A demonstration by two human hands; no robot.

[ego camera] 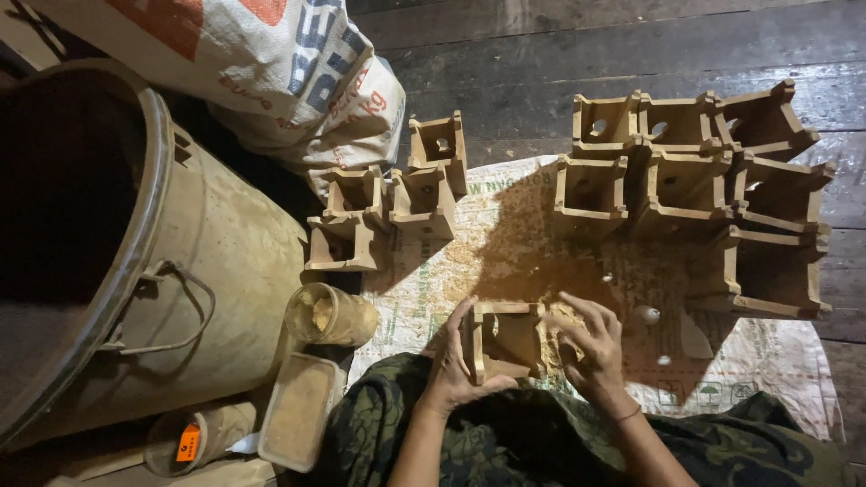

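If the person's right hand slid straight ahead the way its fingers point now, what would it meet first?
The right hand points up-left across the sawdust-strewn sack. It would probably first meet the small wooden box it touches already, held by the left hand; depth is unclear.

Single view only, head-worn camera, looking almost straight down over the person's lap at the floor [559, 54]. Close range: forearms enter from the bottom edge, left hand [454, 361] and right hand [591, 347] sit low centre. Frame top is the far side, dark floor planks. A woven mat [767, 361] fills centre and right. A big metal drum [207, 261] crowds the left edge, cut off by the frame. No second view, so no overlap.
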